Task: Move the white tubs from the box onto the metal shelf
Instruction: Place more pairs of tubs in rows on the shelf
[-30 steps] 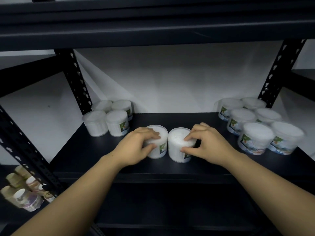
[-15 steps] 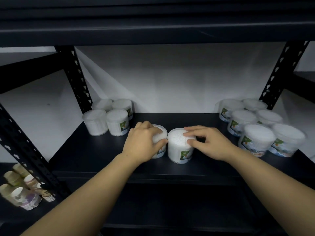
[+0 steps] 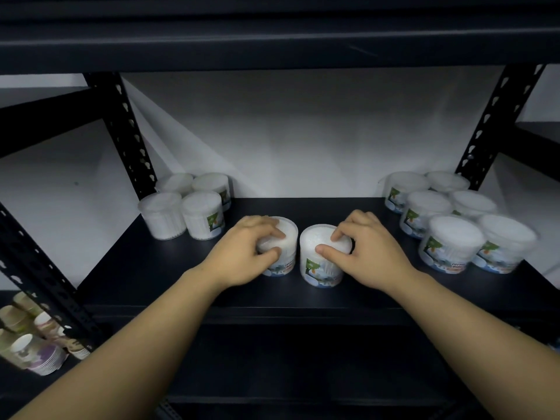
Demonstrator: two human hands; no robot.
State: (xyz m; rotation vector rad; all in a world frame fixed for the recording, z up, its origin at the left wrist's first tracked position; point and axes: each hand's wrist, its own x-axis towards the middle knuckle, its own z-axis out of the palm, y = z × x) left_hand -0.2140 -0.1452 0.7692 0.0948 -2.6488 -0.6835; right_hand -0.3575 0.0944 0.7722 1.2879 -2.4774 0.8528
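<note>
Two white tubs with green and blue labels stand side by side in the middle of the dark metal shelf (image 3: 181, 286). My left hand (image 3: 242, 253) grips the left tub (image 3: 285, 253) from above, fingers on its lid and thumb on its side. My right hand (image 3: 369, 250) holds the right tub (image 3: 318, 262) the same way. Both tubs rest upright on the shelf, almost touching. The box is not in view.
Several white tubs (image 3: 188, 207) cluster at the shelf's back left, several more (image 3: 448, 219) at the right. Black perforated uprights (image 3: 121, 134) frame the bay, and another shelf (image 3: 272, 40) hangs above. Stacked paper cups (image 3: 33, 341) lie low at the left.
Both hands have shifted their hold on the two tubs, and the tubs have turned so their labels face me more. The tubs stay in the middle of the shelf.
</note>
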